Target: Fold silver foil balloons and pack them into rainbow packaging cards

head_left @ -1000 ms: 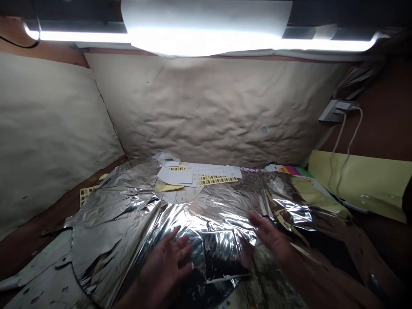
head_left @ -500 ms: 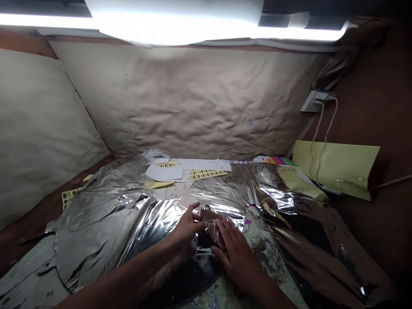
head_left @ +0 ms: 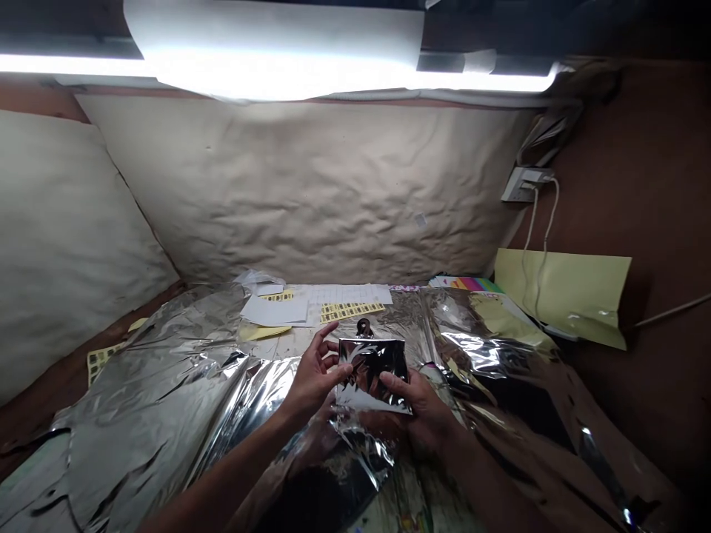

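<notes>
Between my hands is a small rectangular foil-covered piece (head_left: 369,370) with a mirror-like face. It is tilted up above the foil-covered table, and a dark metal clip (head_left: 364,326) stands at its top edge. My left hand (head_left: 318,374) grips its left side, thumb on the front and the other fingers curled beside and behind it. At the right edge, my right hand (head_left: 425,403) holds it with the thumb across the face; its other fingers are hidden behind. Wrinkled silver foil (head_left: 261,400) spreads beneath both forearms.
White papers (head_left: 278,309) and yellow label sheets (head_left: 355,311) lie at the back. A yellow sheet (head_left: 566,292) leans at the right under hanging cords and a white socket (head_left: 519,185). A lit tube lamp (head_left: 483,81) crosses overhead. Papered walls (head_left: 311,185) close the back and left.
The foil-covered piece has come up off the table and tilted toward me. My right hand has gone from lying flat over it to gripping its right edge. The view has shifted slightly.
</notes>
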The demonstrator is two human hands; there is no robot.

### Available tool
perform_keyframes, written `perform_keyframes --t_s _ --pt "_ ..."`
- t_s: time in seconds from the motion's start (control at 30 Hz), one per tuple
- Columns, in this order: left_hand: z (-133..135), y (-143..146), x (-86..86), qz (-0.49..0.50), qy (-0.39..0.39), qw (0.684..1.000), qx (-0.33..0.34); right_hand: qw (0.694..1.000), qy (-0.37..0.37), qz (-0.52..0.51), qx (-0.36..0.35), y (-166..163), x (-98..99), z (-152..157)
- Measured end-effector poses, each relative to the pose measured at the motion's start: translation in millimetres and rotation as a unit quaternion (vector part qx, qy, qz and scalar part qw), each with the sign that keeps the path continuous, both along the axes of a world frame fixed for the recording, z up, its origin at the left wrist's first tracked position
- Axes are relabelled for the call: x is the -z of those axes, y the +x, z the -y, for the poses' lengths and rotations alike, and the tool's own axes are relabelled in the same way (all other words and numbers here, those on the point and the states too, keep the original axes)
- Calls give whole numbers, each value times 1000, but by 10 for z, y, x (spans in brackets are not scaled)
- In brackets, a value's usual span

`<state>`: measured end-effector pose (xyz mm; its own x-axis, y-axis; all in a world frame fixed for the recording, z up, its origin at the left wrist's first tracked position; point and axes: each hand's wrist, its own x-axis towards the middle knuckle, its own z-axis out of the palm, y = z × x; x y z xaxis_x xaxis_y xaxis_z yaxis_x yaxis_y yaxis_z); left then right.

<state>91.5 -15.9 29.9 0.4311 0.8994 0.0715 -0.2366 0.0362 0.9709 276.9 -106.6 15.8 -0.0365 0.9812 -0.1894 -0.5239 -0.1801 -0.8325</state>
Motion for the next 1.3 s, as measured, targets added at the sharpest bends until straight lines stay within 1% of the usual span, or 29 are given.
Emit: perform_keyframes --t_s 0.07,0.13,0.2,0.23,0.3,0.37,0.43,0.57,0.67,0.77,0.83,0.87,0.93,0.97,1.0,1.03,1.07,1.1,1.13,1.2,1.23,1.3 --pt "43 -1 71 -38 -58 998 -10 999 19 -5 32 -48 75 -22" --pt "120 16 146 -48 -142 988 42 998 37 -19 53 -77 163 -41" --pt "213 51 212 -15 -192 977 95 997 42 -27 57 -79 233 -54" --pt "255 71 241 9 -197 975 98 998 36 -26 54 -72 257 -59" --pt "315 102 286 43 -197 976 81 998 8 -32 57 -50 284 -68" --pt "334 111 317 48 -197 976 81 996 -21 -40 71 -32 294 -79" --pt "321 99 334 46 -194 976 86 996 -25 -38 79 -32 302 -92" --pt "265 65 354 51 -196 977 60 997 -9 28 69 -87 341 -86" --pt "251 68 385 47 -192 980 34 996 -17 76 50 -139 385 -50" --pt "258 97 428 39 -171 984 -4 994 -32 97 42 -144 433 -47" --pt "245 101 448 21 -160 987 -11 991 -30 120 58 -117 482 -99" --pt "231 89 453 7 -151 988 -14 987 -20 141 79 -101 515 -138" --pt "202 34 469 -45 -101 993 -45 967 5 212 140 -74 594 -213" --pt "189 -4 488 -84 -49 993 -71 952 13 254 169 -62 632 -235" --pt "178 -43 522 -127 22 987 -99 936 17 294 193 -49 662 -240" --pt "165 -77 577 -173 110 971 -121 920 19 329 213 -31 679 -229" --pt "148 -99 653 -210 206 948 -122 905 27 356 230 -9 675 -204" --pt "129 -108 747 -240 292 919 -110 891 44 378 248 21 646 -171" --pt "108 -104 853 -259 363 889 -101 876 71 399 261 62 585 -136" --pt "75 -70 1065 -295 469 827 -91 844 137 445 265 195 368 -86" --pt "65 -51 1154 -305 500 805 -95 831 165 468 252 300 216 -85" --pt "50 -23 1278 -321 540 773 -92 817 185 496 229 609 -134 -156"
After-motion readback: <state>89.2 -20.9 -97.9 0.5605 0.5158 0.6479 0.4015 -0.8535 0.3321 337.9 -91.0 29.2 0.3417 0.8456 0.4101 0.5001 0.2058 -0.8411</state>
